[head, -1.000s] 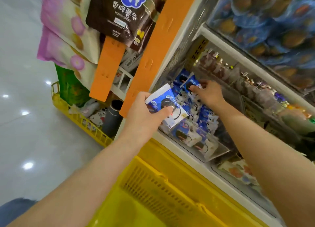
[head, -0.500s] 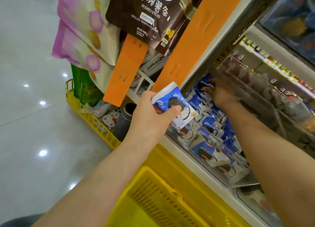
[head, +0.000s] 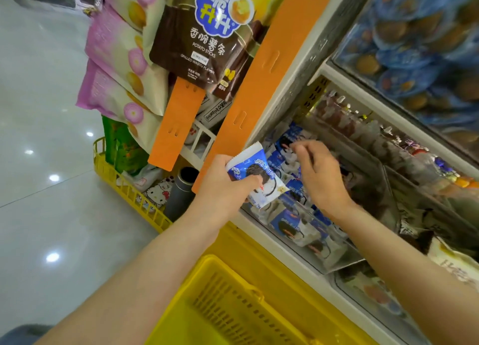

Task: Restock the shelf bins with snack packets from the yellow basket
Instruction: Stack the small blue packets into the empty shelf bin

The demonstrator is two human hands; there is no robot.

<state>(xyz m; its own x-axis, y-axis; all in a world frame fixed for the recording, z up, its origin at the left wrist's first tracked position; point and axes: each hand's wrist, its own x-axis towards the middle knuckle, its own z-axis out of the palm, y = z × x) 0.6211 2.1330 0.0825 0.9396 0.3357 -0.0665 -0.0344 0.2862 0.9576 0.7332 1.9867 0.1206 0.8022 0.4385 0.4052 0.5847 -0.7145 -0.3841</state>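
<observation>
Glossy pale floor (head: 44, 215), ceiling-light reflections (head: 54, 178)

Yellow basket (head: 233, 305) partly off-frame below

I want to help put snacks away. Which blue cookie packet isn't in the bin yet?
The packet gripped in the left hand, held up above the clear bin. All the other blue packets already lie inside that bin.

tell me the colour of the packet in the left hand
Blue and white packet, dark sandwich cookie printed on it; head view.
</observation>
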